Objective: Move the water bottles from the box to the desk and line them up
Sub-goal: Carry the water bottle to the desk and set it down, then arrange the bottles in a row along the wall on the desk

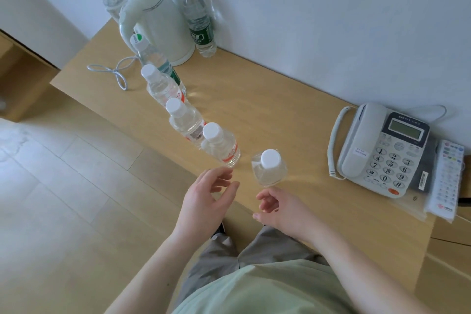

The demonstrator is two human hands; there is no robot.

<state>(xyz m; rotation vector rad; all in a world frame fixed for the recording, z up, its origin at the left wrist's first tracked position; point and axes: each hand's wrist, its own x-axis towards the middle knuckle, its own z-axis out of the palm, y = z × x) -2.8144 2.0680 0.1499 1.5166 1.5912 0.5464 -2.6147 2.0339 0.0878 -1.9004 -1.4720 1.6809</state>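
Several clear water bottles with white caps stand in a row along the front edge of the wooden desk (pixel 254 99). The nearest bottle (pixel 269 169) stands apart at the row's right end. The one beside it (pixel 221 145) carries an orange label. Further left stand two more (pixel 187 122) (pixel 160 85), then a green-labelled bottle (pixel 153 56). My left hand (pixel 204 201) hovers with relaxed fingers just below the orange-labelled bottle and holds nothing. My right hand (pixel 277 208) is loosely curled just below the nearest bottle, not touching it. No box is in view.
A white electric kettle (pixel 158 23) with its cord (pixel 112 71) stands at the desk's back left, a tall green-labelled bottle (pixel 200 20) beside it against the wall. A grey desk phone (pixel 382 150) and a remote control (pixel 446 178) lie at the right. Light wood floor lies left.
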